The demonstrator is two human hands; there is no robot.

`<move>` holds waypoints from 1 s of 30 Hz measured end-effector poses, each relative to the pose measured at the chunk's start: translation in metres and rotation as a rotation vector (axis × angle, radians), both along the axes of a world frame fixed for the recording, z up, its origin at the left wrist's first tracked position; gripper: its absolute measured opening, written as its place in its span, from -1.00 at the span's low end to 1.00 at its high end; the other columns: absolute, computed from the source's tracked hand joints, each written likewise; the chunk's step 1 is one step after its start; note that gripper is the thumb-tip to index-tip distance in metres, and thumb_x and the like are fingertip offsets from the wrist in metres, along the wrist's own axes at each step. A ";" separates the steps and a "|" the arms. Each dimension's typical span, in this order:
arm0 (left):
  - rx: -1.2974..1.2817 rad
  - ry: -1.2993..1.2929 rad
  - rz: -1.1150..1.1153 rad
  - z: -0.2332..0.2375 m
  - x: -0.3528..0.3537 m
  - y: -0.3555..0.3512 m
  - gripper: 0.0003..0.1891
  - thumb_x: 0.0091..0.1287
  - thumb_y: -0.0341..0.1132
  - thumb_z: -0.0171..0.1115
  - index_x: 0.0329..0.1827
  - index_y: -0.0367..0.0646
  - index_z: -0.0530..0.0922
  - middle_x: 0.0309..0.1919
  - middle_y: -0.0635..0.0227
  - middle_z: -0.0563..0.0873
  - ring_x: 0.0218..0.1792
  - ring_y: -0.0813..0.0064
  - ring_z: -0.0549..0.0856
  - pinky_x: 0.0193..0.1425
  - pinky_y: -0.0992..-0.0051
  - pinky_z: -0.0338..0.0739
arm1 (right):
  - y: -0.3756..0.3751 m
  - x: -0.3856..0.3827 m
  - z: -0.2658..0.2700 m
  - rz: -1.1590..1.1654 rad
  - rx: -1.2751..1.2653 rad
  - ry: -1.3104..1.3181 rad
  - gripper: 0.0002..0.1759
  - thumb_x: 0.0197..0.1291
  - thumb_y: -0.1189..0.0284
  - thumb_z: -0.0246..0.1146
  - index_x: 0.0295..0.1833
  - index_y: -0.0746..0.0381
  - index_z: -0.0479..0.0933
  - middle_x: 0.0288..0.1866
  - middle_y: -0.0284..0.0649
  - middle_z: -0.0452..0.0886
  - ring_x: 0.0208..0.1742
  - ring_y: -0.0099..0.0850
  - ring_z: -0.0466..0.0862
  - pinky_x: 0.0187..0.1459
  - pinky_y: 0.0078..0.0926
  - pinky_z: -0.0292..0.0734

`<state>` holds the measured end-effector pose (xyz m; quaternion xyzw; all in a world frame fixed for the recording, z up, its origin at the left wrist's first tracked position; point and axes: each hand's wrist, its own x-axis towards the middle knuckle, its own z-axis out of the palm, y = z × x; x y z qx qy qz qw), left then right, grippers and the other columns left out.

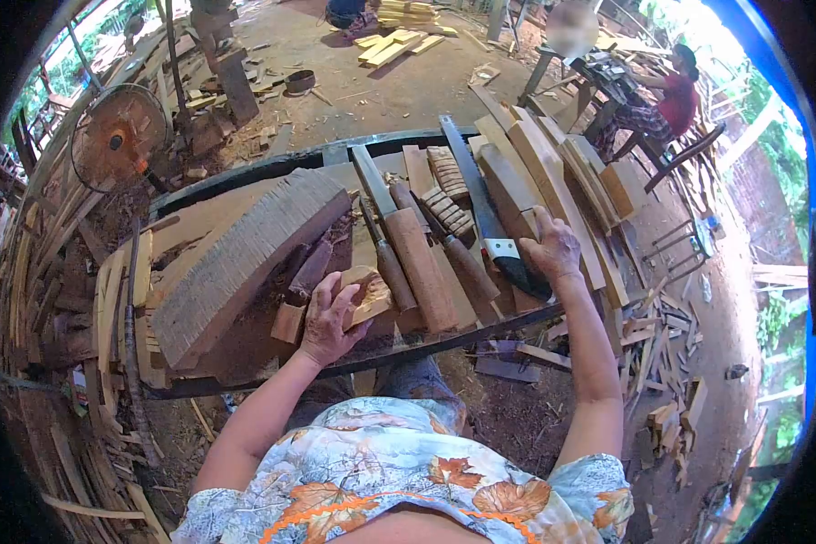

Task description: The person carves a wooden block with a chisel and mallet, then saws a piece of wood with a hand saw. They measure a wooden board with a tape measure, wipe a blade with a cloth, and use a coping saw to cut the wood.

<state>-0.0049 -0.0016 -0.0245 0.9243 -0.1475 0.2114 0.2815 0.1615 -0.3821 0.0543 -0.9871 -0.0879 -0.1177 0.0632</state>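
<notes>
My left hand (pixel 328 319) is closed around a small carved wooden block (pixel 372 297) with a ridged face, near the bench's front edge. My right hand (pixel 554 247) rests beside a handsaw (pixel 473 186), close to its black and white handle (pixel 519 272) and the ends of some planks (pixel 508 177). Its thumb and forefinger are apart, with nothing visible between them. Between my hands lie a thick wooden bar (pixel 420 272) and two tools with round wooden handles, one handle to its left (pixel 394 276) and one to its right (pixel 471 269). Two carved blocks (pixel 448 172) lie farther back.
A broad, rough timber slab (pixel 249 263) slants across the bench's left side. Long boards (pixel 553 181) are stacked on the right. A round fan (pixel 118 136) stands at left. Wood scraps (pixel 666 344) litter the ground. A person in red (pixel 675 100) sits at another bench.
</notes>
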 end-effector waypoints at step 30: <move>-0.020 -0.039 0.017 0.008 -0.003 0.002 -0.29 -0.06 -0.24 0.51 0.19 -0.05 0.35 0.21 0.03 0.33 0.23 -0.05 0.39 0.28 0.13 0.37 | 0.002 -0.072 -0.038 0.086 0.140 0.069 -0.36 -0.18 0.29 0.38 0.11 0.22 0.45 -0.12 0.01 0.54 -0.03 0.00 0.53 0.03 -0.08 0.40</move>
